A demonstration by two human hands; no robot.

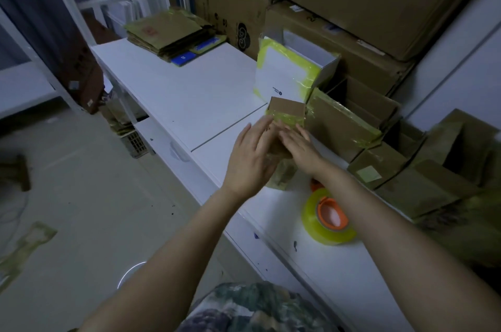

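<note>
A small brown cardboard box with yellowish tape across it lies on the white table. My left hand lies against its left side with straight fingers. My right hand presses flat on its top, fingers stretched out. Both hands hide most of the box; only its far end and a near corner show. A roll of clear yellowish tape with an orange core sits on the table just right of my right forearm.
A white taped parcel leans against stacked cardboard boxes behind. Taped brown parcels crowd the table's right side. A pile of flat brown envelopes lies at the far end. The floor is to the left.
</note>
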